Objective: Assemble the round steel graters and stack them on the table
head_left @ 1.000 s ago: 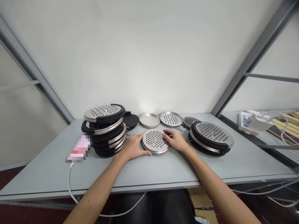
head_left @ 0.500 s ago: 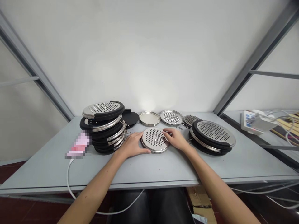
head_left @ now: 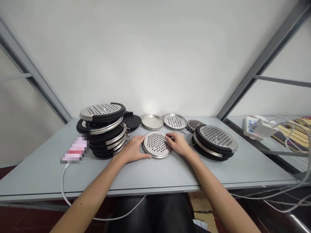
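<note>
A round metal grater plate point(head_left: 157, 144), its face full of rows of small holes, lies flat on the table in front of me. More metal rims show beneath its edge, so it seems to be on a small stack. My left hand point(head_left: 133, 149) cups its left side, thumb at the near edge and fingers at the far left edge. At the upper right edge, my right hand point(head_left: 178, 143) has its curled fingertips on the plate's rim; what lies under them is hidden.
To the left rises a tall stack of black-rimmed grater discs point(head_left: 104, 129); another stack point(head_left: 216, 139) stands right. Along the back are a black disc point(head_left: 133, 121), plain metal plates point(head_left: 152, 122), a coarse grater plate point(head_left: 175, 121) and smaller perforated discs point(head_left: 194, 125). A white cable point(head_left: 62, 184) crosses the front edge.
The whole view has shifted slightly, so the table's contents appear a little further left. Both hands stay at the grater plate, with hardly any change in their hold.
</note>
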Tool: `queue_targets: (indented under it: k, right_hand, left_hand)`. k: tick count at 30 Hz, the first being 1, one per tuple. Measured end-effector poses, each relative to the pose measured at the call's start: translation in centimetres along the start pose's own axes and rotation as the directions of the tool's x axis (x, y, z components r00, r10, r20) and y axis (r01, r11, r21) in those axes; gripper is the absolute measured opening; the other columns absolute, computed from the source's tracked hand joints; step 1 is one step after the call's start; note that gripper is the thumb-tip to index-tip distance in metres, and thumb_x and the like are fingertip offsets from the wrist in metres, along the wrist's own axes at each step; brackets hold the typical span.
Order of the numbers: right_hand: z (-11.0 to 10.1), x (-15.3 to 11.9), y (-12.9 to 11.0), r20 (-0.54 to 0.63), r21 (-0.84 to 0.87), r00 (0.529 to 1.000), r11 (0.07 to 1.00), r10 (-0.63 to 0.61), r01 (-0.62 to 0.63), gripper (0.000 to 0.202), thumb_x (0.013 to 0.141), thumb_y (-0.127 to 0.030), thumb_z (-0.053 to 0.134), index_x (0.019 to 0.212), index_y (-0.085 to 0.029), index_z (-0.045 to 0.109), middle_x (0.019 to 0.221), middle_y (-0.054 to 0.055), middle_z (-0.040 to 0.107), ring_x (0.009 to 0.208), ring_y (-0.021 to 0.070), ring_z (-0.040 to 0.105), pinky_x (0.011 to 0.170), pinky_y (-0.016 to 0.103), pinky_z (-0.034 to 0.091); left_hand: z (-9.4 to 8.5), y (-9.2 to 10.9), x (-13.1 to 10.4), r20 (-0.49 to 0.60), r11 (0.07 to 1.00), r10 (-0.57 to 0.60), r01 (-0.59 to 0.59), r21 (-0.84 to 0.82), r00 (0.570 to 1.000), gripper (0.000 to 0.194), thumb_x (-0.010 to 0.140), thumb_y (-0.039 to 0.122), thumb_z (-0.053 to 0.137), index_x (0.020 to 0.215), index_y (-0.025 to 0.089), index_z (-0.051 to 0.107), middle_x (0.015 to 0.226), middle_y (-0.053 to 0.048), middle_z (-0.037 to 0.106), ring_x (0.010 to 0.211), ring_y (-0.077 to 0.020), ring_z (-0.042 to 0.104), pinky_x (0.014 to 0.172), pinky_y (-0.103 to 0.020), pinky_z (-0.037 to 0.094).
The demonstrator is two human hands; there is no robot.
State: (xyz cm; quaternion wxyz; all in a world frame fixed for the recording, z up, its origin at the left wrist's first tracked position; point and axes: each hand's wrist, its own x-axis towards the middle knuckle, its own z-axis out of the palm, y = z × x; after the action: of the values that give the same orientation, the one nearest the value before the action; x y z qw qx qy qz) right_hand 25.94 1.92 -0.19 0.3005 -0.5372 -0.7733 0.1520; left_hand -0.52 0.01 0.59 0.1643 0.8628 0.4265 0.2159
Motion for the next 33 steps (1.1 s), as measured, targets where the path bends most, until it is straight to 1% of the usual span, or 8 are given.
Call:
queue_targets:
  k: [5, 11, 17, 20, 23, 27, 30, 33]
  right_hand:
    - [0.4, 0.0, 0.4, 0.014, -0.027, 1.0, 0.999, -0.021, 0.022, 0.034, 0.092, -0.036, 0.045, 0.103, -0.015, 0.068, 0.102, 0.013, 0.07, 0.095, 0.0251, 0.064, 0.087, 0.037, 0.047]
    - [1.4, 0.0, 1.1, -0.106, 0.01, 0.991, 0.996, -0.082, 0.083, 0.048, 0.085, -0.043, 0.061, 0.124, -0.017, 0.059, 0.132, 0.015, 0.057, 0.124, 0.0286, 0.051, 0.105, 0.045, 0.039]
    - [1.4, 0.0, 0.3, 0.004, 0.06, 0.994, 0.992, -0.114, 0.113, 0.038, 0.091, -0.044, 0.051, 0.113, -0.018, 0.068, 0.122, 0.013, 0.065, 0.114, 0.0263, 0.059, 0.103, 0.042, 0.042]
    - [1.1, 0.1, 0.0, 0.003, 0.098, 0.995, 0.991, -0.096, 0.095, 0.041, 0.094, -0.046, 0.045, 0.111, -0.018, 0.069, 0.12, 0.012, 0.066, 0.114, 0.0266, 0.059, 0.103, 0.042, 0.042]
    - [0.8, 0.0, 0.1, 0.018, 0.184, 0.997, 0.981, -0.068, 0.064, 0.052, 0.098, -0.05, 0.03, 0.108, -0.02, 0.07, 0.118, 0.009, 0.068, 0.113, 0.0254, 0.061, 0.102, 0.04, 0.043]
    - [0.2, -0.3, 0.2, -0.065, 0.237, 0.992, 0.964, -0.11, 0.123, 0.064, 0.098, -0.055, 0.016, 0.115, -0.02, 0.067, 0.121, 0.009, 0.066, 0.121, 0.0256, 0.055, 0.107, 0.044, 0.038]
    - [-0.2, -0.6, -0.1, -0.116, 0.253, 0.963, 0.93, -0.243, 0.265, 0.053, 0.092, -0.058, 0.039, 0.12, -0.02, 0.062, 0.124, 0.009, 0.064, 0.123, 0.026, 0.053, 0.107, 0.044, 0.039]
    - [-0.2, -0.6, -0.4, -0.155, 0.204, 0.955, 0.938, -0.252, 0.281, 0.047, 0.082, -0.048, 0.062, 0.121, -0.022, 0.061, 0.121, 0.009, 0.066, 0.114, 0.0258, 0.06, 0.101, 0.042, 0.044]
  left_hand:
    - [0.1, -0.1, -0.2, 0.019, 1.0, -0.028, 0.028, 0.001, 0.999, 0.103, 0.066, 0.057, 0.077, 0.15, 0.023, 0.027, 0.149, -0.013, 0.04, 0.136, -0.0332, 0.037, 0.111, -0.048, 0.032]
    - [0.2, -0.4, -0.1, 0.076, 0.999, -0.03, 0.028, 0.034, 0.997, 0.093, 0.07, 0.064, 0.071, 0.147, 0.023, 0.037, 0.154, -0.012, 0.034, 0.14, -0.0325, 0.034, 0.114, -0.047, 0.028]
    - [0.5, -0.5, -0.2, 0.082, 0.992, 0.029, -0.039, 0.121, 0.996, 0.088, 0.076, 0.064, 0.065, 0.147, 0.021, 0.035, 0.153, -0.015, 0.034, 0.138, -0.0323, 0.036, 0.113, -0.049, 0.029]
    - [0.6, -0.3, 0.0, 0.018, 0.99, 0.08, -0.081, 0.112, 0.997, 0.078, 0.079, 0.061, 0.064, 0.143, 0.022, 0.042, 0.151, -0.015, 0.038, 0.138, -0.0314, 0.036, 0.113, -0.049, 0.03]
    - [0.4, 0.0, 0.3, -0.119, 0.99, 0.138, -0.134, 0.04, 0.983, 0.058, 0.088, 0.052, 0.058, 0.137, 0.022, 0.048, 0.144, -0.013, 0.047, 0.135, -0.0279, 0.041, 0.112, -0.047, 0.033]
    - [0.1, -0.1, 0.5, -0.219, 0.992, 0.086, -0.105, -0.074, 0.972, 0.043, 0.095, 0.045, 0.049, 0.129, 0.019, 0.055, 0.129, -0.012, 0.06, 0.121, -0.0252, 0.054, 0.106, -0.043, 0.041]
    - [0.1, -0.4, 0.6, -0.247, 0.991, 0.013, -0.045, -0.127, 0.969, 0.042, 0.096, 0.045, 0.046, 0.125, 0.017, 0.057, 0.122, -0.011, 0.063, 0.114, -0.0251, 0.059, 0.102, -0.043, 0.044]
    - [0.4, -0.7, 0.8, -0.264, 0.986, -0.02, -0.026, -0.166, 0.964, 0.04, 0.096, 0.045, 0.046, 0.123, 0.018, 0.058, 0.12, -0.01, 0.065, 0.111, -0.025, 0.06, 0.1, -0.043, 0.046]
